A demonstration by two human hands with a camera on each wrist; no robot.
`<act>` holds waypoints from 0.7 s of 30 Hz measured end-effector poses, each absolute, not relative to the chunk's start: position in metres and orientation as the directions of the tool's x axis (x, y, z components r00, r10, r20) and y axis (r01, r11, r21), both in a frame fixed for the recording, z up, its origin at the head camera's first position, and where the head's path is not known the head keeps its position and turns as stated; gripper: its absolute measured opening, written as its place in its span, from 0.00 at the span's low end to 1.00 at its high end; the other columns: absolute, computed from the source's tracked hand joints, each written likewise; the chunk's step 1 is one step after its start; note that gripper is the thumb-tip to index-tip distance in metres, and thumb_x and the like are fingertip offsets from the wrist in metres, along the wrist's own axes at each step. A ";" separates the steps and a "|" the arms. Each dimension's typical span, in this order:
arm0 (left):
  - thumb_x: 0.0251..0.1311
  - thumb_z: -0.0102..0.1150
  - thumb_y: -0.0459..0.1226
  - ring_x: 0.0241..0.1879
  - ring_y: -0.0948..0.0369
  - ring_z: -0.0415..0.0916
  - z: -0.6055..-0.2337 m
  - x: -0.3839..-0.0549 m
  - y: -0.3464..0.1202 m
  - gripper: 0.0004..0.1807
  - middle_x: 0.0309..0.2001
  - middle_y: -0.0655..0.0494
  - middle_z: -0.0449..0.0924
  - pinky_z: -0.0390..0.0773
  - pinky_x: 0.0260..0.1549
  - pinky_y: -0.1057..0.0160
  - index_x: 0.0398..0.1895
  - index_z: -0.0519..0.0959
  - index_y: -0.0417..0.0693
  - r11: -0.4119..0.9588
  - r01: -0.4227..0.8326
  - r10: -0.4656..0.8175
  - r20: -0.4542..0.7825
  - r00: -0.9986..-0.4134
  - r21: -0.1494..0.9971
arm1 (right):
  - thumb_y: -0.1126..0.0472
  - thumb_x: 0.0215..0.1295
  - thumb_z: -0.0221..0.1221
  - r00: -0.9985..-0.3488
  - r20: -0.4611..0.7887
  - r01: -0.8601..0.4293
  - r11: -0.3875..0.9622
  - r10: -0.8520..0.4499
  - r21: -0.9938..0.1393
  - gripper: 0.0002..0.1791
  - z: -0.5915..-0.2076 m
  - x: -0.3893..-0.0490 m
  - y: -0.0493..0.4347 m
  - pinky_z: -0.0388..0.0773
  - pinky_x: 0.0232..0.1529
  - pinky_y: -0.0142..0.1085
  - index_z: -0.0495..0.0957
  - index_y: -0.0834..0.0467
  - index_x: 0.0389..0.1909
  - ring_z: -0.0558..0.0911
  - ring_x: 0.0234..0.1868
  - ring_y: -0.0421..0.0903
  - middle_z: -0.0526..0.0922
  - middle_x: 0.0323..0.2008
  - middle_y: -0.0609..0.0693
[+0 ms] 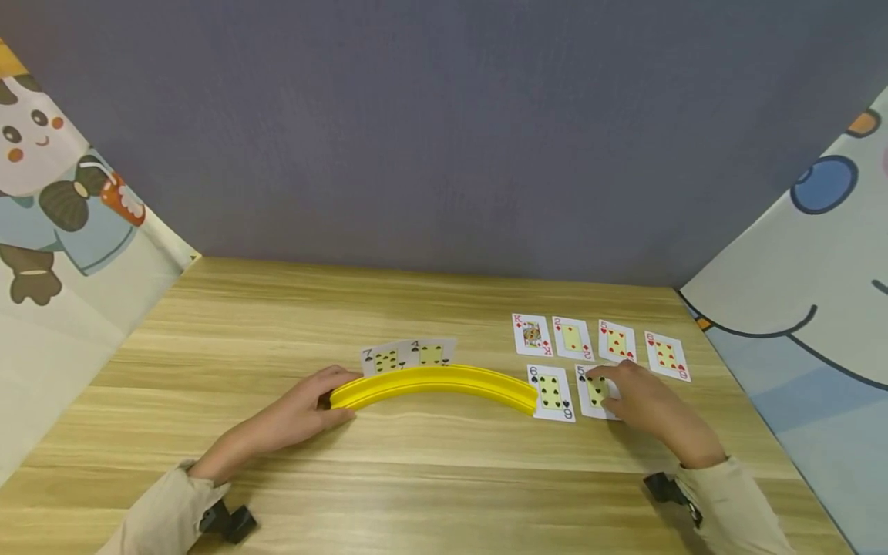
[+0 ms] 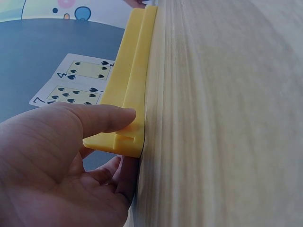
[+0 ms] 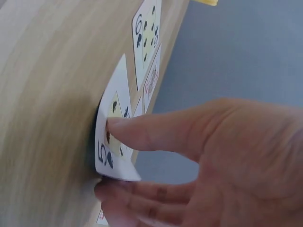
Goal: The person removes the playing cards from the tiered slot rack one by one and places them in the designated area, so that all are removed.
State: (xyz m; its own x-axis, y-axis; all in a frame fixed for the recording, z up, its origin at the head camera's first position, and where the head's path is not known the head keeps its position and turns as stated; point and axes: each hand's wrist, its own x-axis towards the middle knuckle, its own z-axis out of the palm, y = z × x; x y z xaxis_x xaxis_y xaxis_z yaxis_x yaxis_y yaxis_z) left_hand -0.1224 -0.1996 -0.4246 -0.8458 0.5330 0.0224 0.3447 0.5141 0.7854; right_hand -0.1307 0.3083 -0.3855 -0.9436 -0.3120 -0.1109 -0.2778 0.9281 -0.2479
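Observation:
My left hand (image 1: pixel 301 412) grips the left end of a yellow curved card holder (image 1: pixel 437 378), thumb on the near side and fingers round the far side and end. Standing in its slot are the seven of spades (image 1: pixel 384 361) and the four of spades (image 1: pixel 430 354), leaning back. My right hand (image 1: pixel 648 405) pinches the five of spades (image 3: pixel 122 170); the thumb lies on its face and the fingers are at its edge, and the card bows. Left of it, the six of spades (image 1: pixel 551 395) lies face up by the holder's right end.
A row of red cards lies face up behind: a king of diamonds (image 1: pixel 532 334), a two of diamonds (image 1: pixel 573 338), a five of hearts (image 1: pixel 617 341) and another heart card (image 1: pixel 667 355). A grey panel (image 1: pixel 444 139) rises behind the wooden table (image 1: pixel 430 478), with cartoon-printed sides.

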 end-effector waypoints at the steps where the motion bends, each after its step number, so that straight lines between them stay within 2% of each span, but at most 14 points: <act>1: 0.65 0.64 0.38 0.46 0.59 0.72 -0.424 -0.122 -0.200 0.27 0.54 0.56 0.75 0.72 0.46 0.63 0.67 0.73 0.48 0.512 0.347 0.535 0.025 -0.845 0.785 | 0.68 0.56 0.66 -0.946 -0.108 -0.273 0.933 -0.304 -0.233 0.25 -0.385 -0.130 0.307 0.74 0.38 0.48 0.79 0.64 0.57 0.77 0.43 0.56 0.79 0.52 0.68; 4: 0.65 0.64 0.38 0.46 0.58 0.71 -0.422 -0.120 -0.200 0.27 0.55 0.54 0.75 0.72 0.45 0.63 0.67 0.73 0.46 0.509 0.348 0.537 0.026 -0.843 0.787 | 0.66 0.57 0.66 -0.955 -0.116 -0.244 0.946 -0.272 -0.212 0.25 -0.384 -0.129 0.303 0.72 0.29 0.43 0.79 0.62 0.58 0.75 0.30 0.50 0.81 0.51 0.65; 8: 0.66 0.63 0.39 0.47 0.58 0.71 -0.422 -0.120 -0.200 0.27 0.55 0.53 0.75 0.72 0.45 0.63 0.67 0.73 0.46 0.502 0.340 0.538 0.021 -0.843 0.795 | 0.65 0.59 0.65 -0.963 -0.115 -0.217 0.954 -0.244 -0.205 0.25 -0.383 -0.127 0.299 0.62 0.22 0.38 0.79 0.62 0.59 0.63 0.19 0.44 0.82 0.49 0.63; 12: 0.66 0.63 0.39 0.47 0.58 0.71 -0.422 -0.120 -0.200 0.27 0.55 0.54 0.75 0.72 0.45 0.63 0.67 0.72 0.47 0.498 0.338 0.539 0.020 -0.842 0.799 | 0.66 0.58 0.65 -0.964 -0.090 -0.229 0.954 -0.250 -0.191 0.24 -0.383 -0.127 0.298 0.62 0.21 0.38 0.80 0.64 0.57 0.63 0.20 0.44 0.80 0.53 0.67; 15: 0.66 0.63 0.39 0.46 0.58 0.71 -0.423 -0.120 -0.201 0.27 0.55 0.54 0.75 0.72 0.45 0.63 0.67 0.73 0.47 0.497 0.343 0.540 0.025 -0.841 0.797 | 0.66 0.57 0.65 -0.963 -0.088 -0.238 0.955 -0.256 -0.175 0.24 -0.384 -0.128 0.298 0.65 0.23 0.39 0.80 0.64 0.57 0.68 0.24 0.45 0.80 0.54 0.68; 18: 0.66 0.63 0.39 0.46 0.58 0.71 -0.423 -0.120 -0.201 0.27 0.55 0.54 0.75 0.72 0.45 0.63 0.67 0.72 0.46 0.495 0.349 0.543 0.030 -0.839 0.796 | 0.66 0.56 0.66 -0.964 -0.080 -0.237 0.958 -0.252 -0.161 0.24 -0.383 -0.127 0.297 0.72 0.27 0.43 0.80 0.63 0.57 0.76 0.32 0.51 0.79 0.53 0.69; 21: 0.66 0.63 0.39 0.45 0.59 0.71 -0.424 -0.121 -0.201 0.27 0.54 0.55 0.75 0.71 0.45 0.64 0.67 0.72 0.46 0.500 0.352 0.544 0.029 -0.839 0.791 | 0.67 0.55 0.67 -0.970 -0.027 -0.234 0.960 -0.241 -0.156 0.25 -0.383 -0.125 0.295 0.76 0.29 0.47 0.79 0.62 0.57 0.79 0.41 0.59 0.76 0.53 0.70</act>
State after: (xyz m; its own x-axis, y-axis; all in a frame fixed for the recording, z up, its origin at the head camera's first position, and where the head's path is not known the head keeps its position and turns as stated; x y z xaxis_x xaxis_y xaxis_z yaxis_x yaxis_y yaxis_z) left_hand -0.1213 -0.2011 -0.4236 -0.8386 0.5440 0.0286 0.3516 0.5004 0.7912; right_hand -0.1254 0.2953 -0.3835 -0.9702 -0.2407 -0.0269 -0.2337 0.9596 -0.1564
